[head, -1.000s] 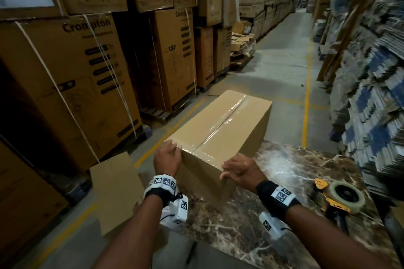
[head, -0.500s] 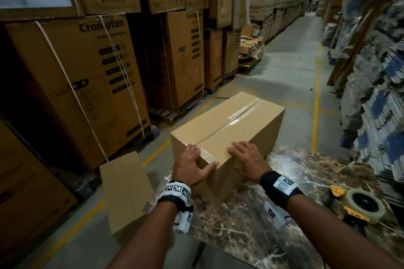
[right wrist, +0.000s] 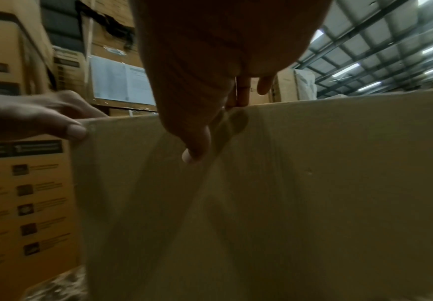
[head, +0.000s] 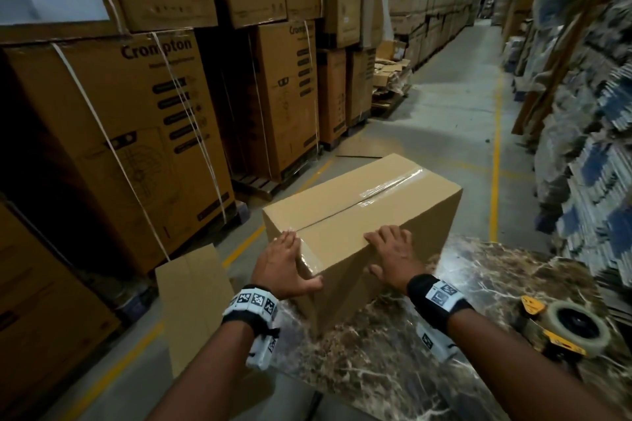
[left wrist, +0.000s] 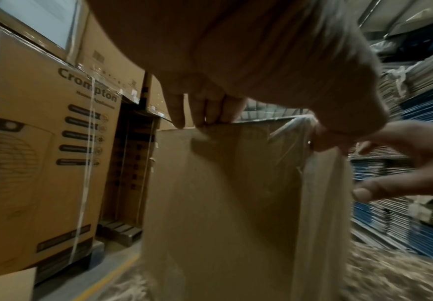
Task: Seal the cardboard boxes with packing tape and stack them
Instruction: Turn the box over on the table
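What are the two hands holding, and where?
The taped brown cardboard box, at its near top edge: left hand on the taped corner, right hand beside it.

we see warehouse: tall stacks of strapped cartons on pallets, long concrete aisle with yellow floor lines, metal roof.

The box at the frame's centre is plain matt brown cardboard, its top seam covered by a strip of clear glossy tape that wrinkles and catches light. The table at lower right looks like polished brown marble with pale veins. On it, the tape dispenser shows yellow and black plastic around a translucent roll.
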`<control>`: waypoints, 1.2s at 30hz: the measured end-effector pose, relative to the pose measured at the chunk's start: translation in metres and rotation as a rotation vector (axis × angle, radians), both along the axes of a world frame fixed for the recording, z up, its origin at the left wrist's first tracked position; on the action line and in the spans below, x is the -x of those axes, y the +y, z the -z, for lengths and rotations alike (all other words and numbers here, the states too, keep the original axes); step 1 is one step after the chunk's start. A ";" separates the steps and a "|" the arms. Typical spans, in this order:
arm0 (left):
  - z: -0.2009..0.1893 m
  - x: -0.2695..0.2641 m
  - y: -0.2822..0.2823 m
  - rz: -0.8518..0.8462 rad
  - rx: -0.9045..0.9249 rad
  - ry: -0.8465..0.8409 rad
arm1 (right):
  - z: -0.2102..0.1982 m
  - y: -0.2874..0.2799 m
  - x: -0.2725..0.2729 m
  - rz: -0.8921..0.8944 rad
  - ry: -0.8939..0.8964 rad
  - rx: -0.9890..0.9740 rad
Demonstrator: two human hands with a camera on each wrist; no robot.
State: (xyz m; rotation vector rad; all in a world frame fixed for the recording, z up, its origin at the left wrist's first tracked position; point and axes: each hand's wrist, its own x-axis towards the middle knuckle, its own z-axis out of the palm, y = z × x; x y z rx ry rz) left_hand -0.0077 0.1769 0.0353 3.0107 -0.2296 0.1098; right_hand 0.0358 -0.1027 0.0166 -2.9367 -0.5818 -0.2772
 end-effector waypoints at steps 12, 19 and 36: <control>-0.049 -0.026 0.045 -0.045 -0.067 0.272 | 0.008 0.050 0.042 -0.118 -0.043 -0.095; -0.035 -0.032 -0.014 0.123 -0.154 0.159 | 0.012 0.028 0.029 -0.109 -0.125 -0.094; 0.016 -0.025 -0.039 0.119 -0.162 -0.025 | -0.013 -0.130 -0.036 0.502 0.253 0.041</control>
